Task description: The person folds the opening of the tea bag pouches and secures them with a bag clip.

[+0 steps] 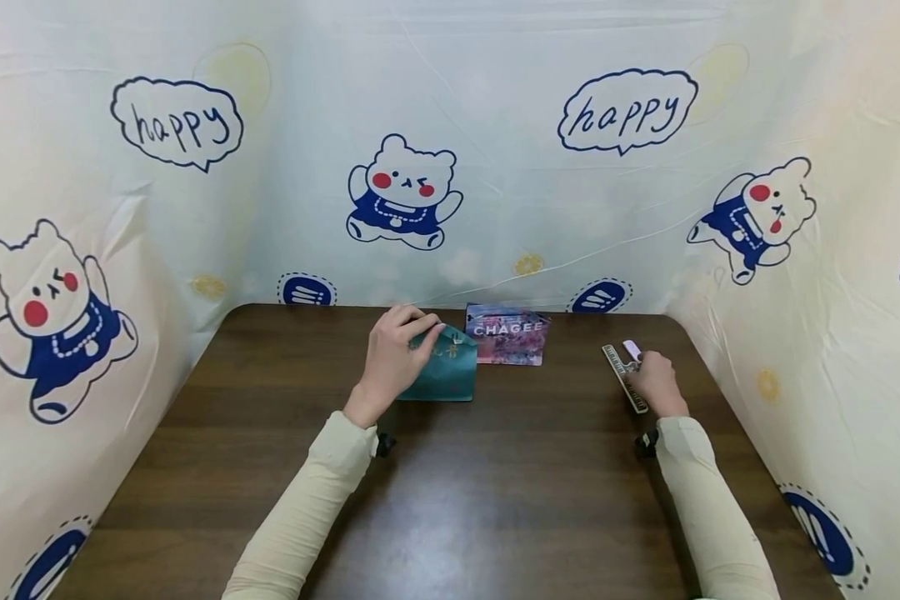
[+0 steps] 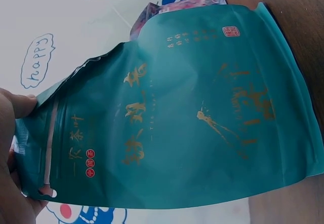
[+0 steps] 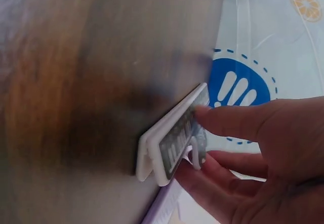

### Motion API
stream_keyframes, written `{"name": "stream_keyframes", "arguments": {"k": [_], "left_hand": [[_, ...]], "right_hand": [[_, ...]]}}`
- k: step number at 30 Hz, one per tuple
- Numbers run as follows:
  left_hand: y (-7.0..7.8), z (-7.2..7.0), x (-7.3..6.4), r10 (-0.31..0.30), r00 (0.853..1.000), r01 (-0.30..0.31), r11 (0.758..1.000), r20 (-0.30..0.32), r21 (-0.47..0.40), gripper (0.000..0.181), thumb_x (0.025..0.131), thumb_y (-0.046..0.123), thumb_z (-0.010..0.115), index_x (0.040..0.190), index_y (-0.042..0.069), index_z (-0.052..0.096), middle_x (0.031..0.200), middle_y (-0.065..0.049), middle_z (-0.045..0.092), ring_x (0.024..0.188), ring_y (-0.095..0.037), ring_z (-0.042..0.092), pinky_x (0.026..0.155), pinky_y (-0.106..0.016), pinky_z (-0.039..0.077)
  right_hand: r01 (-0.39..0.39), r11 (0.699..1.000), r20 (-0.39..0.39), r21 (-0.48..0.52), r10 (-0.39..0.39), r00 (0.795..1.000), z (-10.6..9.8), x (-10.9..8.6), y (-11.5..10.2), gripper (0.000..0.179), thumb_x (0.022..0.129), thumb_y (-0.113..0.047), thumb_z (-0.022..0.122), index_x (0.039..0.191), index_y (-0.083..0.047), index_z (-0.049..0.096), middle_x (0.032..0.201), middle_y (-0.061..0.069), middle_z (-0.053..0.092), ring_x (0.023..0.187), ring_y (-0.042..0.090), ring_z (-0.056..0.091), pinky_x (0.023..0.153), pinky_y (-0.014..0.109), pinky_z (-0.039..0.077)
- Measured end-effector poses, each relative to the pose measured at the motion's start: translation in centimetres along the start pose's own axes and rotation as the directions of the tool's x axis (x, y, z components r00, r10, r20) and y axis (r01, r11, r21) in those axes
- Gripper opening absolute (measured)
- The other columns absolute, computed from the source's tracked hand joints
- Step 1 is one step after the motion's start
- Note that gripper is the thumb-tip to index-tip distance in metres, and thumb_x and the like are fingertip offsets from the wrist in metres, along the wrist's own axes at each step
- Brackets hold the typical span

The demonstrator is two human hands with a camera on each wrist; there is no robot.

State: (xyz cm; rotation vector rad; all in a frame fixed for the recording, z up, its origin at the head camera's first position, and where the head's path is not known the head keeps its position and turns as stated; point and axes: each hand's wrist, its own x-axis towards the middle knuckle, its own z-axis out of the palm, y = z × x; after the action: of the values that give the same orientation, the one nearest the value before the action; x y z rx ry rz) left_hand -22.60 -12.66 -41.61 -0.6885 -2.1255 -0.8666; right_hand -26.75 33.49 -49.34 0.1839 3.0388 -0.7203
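Note:
My left hand point(image 1: 392, 357) pinches the folded top corner of a green foil tea pouch point(image 1: 448, 368) with gold lettering. The pouch stands on the table, and its printed front fills much of the left wrist view. On the right, my right hand point(image 1: 658, 385) grips a white bag sealing clip point(image 3: 172, 140) with a dark patterned face. The thumb lies on that face, while the other fingers are by its small hook, partly hidden. Beside it lies a pale purple clip point(image 1: 632, 349), partly covered by the hand in the right wrist view.
Behind the green pouch stands a pink and blue CHAGEE pouch point(image 1: 510, 335). Both are near the back edge of the dark wooden table point(image 1: 450, 492). A pale cloth point(image 1: 495, 100) printed with bears hangs around the back and sides.

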Motion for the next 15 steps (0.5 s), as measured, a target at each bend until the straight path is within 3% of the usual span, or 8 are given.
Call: {"name": "stream_keyframes", "arguments": {"k": [8,15], "left_hand": [[-0.15,0.09,0.06,0.032,0.999,-0.032,0.999,-0.027,-0.007,0.017,0.089,0.014,0.08,0.104,0.006,0.081,0.087,-0.007,0.07,0.079,-0.023,0.06,0.072,-0.039,0.051],[-0.17,0.12,0.05,0.032,0.999,-0.033,0.999,-0.026,-0.004,0.017,0.09,0.015,0.08,0.104,0.006,0.081,0.087,-0.008,0.07,0.079,-0.024,0.06,0.072,-0.039,0.051]], "right_hand": [[0.027,0.999,-0.02,0.024,-0.026,0.999,0.06,0.23,0.09,0.027,0.087,-0.01,0.07,0.098,0.013,0.064,0.086,0.024,0.064,0.074,0.034,0.058,0.069,0.049,0.049],[0.04,0.997,-0.032,0.068,-0.038,0.999,-0.02,0.15,-0.07,0.037,0.086,-0.008,0.071,0.113,0.014,0.059,0.106,0.032,0.064,0.087,0.041,0.061,0.079,0.056,0.051]]}}
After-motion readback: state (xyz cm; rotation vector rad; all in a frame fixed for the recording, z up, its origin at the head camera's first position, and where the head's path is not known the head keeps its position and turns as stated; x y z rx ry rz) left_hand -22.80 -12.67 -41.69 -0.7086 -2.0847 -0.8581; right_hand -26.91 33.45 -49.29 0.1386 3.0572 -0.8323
